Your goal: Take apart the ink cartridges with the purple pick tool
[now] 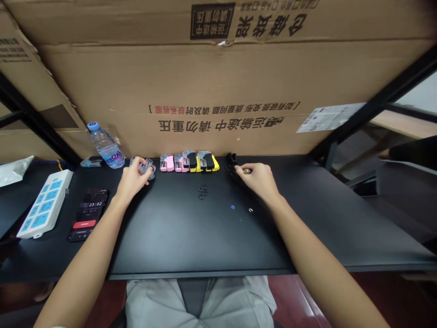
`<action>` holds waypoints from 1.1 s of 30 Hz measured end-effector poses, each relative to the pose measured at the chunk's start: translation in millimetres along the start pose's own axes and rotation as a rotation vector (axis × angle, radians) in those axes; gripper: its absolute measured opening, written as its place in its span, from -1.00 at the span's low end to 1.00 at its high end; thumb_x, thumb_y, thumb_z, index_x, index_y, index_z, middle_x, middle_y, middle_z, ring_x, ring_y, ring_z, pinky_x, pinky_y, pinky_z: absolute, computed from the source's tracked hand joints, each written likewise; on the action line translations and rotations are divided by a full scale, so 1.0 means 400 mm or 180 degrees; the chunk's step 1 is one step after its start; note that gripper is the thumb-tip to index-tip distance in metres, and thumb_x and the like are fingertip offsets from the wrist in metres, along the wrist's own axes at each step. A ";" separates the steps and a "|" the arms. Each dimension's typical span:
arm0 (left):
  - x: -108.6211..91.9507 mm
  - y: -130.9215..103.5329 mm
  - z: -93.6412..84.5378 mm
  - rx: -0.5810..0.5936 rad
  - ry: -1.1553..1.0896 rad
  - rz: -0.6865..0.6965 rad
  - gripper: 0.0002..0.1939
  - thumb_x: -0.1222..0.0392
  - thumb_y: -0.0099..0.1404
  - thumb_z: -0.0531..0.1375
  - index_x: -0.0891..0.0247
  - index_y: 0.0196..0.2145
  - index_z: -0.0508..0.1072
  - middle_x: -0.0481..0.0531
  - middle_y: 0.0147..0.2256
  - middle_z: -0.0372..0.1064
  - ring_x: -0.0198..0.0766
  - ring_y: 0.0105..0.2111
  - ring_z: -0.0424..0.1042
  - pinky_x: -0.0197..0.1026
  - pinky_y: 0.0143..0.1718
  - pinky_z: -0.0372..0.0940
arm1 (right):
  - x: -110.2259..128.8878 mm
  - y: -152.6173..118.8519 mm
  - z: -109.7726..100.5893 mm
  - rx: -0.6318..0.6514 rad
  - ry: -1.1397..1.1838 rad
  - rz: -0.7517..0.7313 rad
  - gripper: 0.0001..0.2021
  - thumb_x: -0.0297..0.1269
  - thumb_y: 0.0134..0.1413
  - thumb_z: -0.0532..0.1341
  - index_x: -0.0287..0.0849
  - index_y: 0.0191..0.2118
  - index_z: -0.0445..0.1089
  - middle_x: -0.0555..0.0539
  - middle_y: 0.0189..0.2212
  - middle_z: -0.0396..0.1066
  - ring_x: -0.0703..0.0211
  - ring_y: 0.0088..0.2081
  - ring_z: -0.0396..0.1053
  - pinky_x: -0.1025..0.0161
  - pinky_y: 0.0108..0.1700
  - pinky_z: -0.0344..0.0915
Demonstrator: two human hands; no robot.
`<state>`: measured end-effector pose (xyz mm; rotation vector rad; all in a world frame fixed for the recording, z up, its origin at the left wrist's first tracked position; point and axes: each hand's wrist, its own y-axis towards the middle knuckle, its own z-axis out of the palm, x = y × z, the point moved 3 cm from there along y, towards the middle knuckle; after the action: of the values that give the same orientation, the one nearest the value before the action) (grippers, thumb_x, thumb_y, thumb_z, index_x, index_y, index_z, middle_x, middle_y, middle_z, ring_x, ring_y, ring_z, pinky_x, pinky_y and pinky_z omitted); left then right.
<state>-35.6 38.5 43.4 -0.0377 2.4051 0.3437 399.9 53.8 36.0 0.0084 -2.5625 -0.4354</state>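
My left hand (134, 179) is at the back left of the black table, its fingers closed on a transparent plastic piece (150, 166) among similar pieces. At the back right, my right hand (260, 178) has its thumb and fingers pinched beside a pile of black plastic parts (232, 160). A small brass-coloured bit (247, 171) shows at its fingers; whether it is gripped is partly hidden. Between my hands stands a row of small transparent-topped cases, with pink ones (167, 163) on the left and yellow-and-black ones (209, 161) on the right.
Several thin black rings (202, 192) lie mid-table, with a blue disc (232, 207) and a small white clip-shaped piece (251, 210) to their right. On the left are a water bottle (106, 146), a phone (89, 214) and a power strip (46, 203). Cardboard (191, 77) walls the back.
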 end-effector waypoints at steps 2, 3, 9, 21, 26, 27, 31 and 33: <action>-0.003 -0.002 -0.004 -0.0059 0.0645 0.0021 -0.63 -0.21 0.40 0.25 0.08 -0.04 0.41 -0.01 -0.50 0.53 0.01 -0.43 0.63 -0.07 -0.24 0.44 | -0.005 0.004 0.004 0.0056 -0.0144 0.0142 -0.70 -0.10 0.26 0.28 -0.15 -0.30 0.72 -0.20 -0.47 0.61 -0.05 -0.35 0.55 0.15 -0.30 0.20; -0.005 -0.003 -0.006 -0.0060 0.0983 0.0012 -0.59 -0.25 0.41 0.22 0.08 -0.01 0.41 0.06 -0.44 0.56 0.08 -0.36 0.65 -0.02 -0.21 0.44 | -0.004 0.004 0.006 0.0091 -0.0180 0.0165 -0.69 -0.09 0.26 0.27 -0.14 -0.32 0.71 -0.20 -0.46 0.62 -0.06 -0.34 0.56 0.16 -0.31 0.19; -0.023 -0.007 -0.017 0.0340 0.1927 -0.0265 -0.39 -0.35 0.52 -0.03 0.16 0.19 0.39 0.30 -0.17 0.64 0.30 -0.08 0.64 0.10 -0.08 0.41 | 0.013 0.003 -0.008 0.0112 -0.0243 0.0122 -0.64 -0.08 0.33 0.19 -0.11 -0.30 0.70 -0.18 -0.41 0.64 -0.04 -0.29 0.59 0.20 -0.28 0.22; -0.049 -0.020 -0.011 0.0501 0.1830 0.1186 -0.62 -0.02 0.50 0.10 0.18 0.08 0.57 0.17 0.13 0.56 0.11 0.13 0.51 0.02 0.11 0.40 | 0.046 -0.018 0.007 0.0589 -0.0613 -0.0262 -0.61 -0.17 0.34 0.20 -0.03 0.14 0.65 -0.15 0.04 0.66 -0.15 0.04 0.61 0.09 0.00 0.46; -0.018 -0.015 0.009 0.0628 0.1881 0.1152 -0.48 -0.09 0.52 0.10 0.21 0.28 0.47 0.21 0.33 0.41 0.19 0.26 0.39 0.15 0.26 0.33 | 0.032 -0.005 0.039 0.0654 -0.0731 -0.0386 -0.50 -0.16 0.38 0.20 -0.03 0.36 0.47 -0.20 0.08 0.60 -0.18 0.07 0.58 0.05 0.02 0.48; -0.011 -0.014 0.013 0.0654 0.1894 0.1127 -0.45 -0.11 0.52 0.10 0.21 0.31 0.45 0.21 0.37 0.36 0.20 0.30 0.36 0.17 0.29 0.30 | 0.029 -0.003 0.044 0.0654 -0.0757 -0.0374 -0.47 -0.16 0.38 0.20 -0.04 0.41 0.42 -0.22 0.08 0.59 -0.19 0.07 0.57 0.04 0.02 0.48; 0.016 -0.014 0.030 0.0741 0.1918 0.0859 -0.31 -0.19 0.55 0.05 0.23 0.45 0.29 0.25 0.50 0.12 0.27 0.46 0.14 0.31 0.36 0.20 | 0.034 0.000 0.052 0.0433 -0.0713 -0.0376 -0.42 -0.18 0.36 0.23 -0.07 0.45 0.34 -0.21 0.03 0.59 -0.15 0.04 0.57 0.08 -0.04 0.50; 0.024 -0.015 0.038 0.0781 0.1937 0.0731 -0.26 -0.22 0.55 0.03 0.25 0.50 0.22 0.27 0.54 0.03 0.31 0.50 0.05 0.37 0.37 0.15 | 0.045 -0.007 0.050 0.0243 -0.0607 -0.0395 -0.51 -0.21 0.35 0.23 -0.05 0.34 0.45 -0.18 -0.02 0.60 -0.11 -0.01 0.58 0.11 -0.08 0.50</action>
<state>-32.4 37.1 24.8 0.2858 3.0493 0.1472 374.1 55.7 28.3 0.1614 -2.7757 -0.4014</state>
